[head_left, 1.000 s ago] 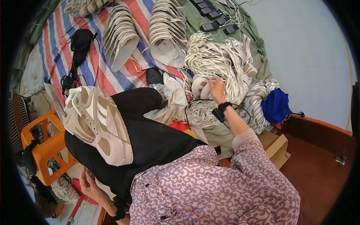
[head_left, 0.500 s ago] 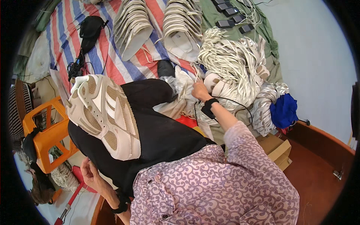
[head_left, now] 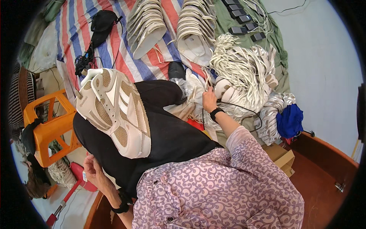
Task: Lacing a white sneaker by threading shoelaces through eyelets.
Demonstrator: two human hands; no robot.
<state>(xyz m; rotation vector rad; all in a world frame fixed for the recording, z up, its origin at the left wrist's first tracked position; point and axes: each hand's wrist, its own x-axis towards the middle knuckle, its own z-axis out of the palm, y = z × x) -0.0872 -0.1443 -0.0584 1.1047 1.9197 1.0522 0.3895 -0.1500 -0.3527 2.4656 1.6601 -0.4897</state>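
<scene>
A beige and white shoe upper (head_left: 122,114) with tan mesh panels lies across my black-clad left thigh, and neither hand touches it. My right hand (head_left: 209,100) is closed, its fingertips on a pale shoelace (head_left: 208,81) at the left edge of a large heap of laces (head_left: 244,72). My left hand (head_left: 94,171) is low beside my left thigh, below the shoe upper. Its fingers are curled together, and whatever they may hold is hidden. A small white and blue label (head_left: 84,176) shows right beside those fingers; I cannot tell whether it is held.
Two nested stacks of pale uppers, left (head_left: 148,34) and right (head_left: 195,38), rest on a striped sheet (head_left: 110,53). An orange stool (head_left: 53,129) and red dustpan (head_left: 87,184) stand left. A blue cloth (head_left: 289,115) and cardboard box (head_left: 280,156) lie right. A black cable (head_left: 244,107) runs by my right wrist.
The whole view has shifted, so most things appear farther right. My left hand's fingers have curled in more. The right hand stays by the laces, and the shoe upper remains on my thigh.
</scene>
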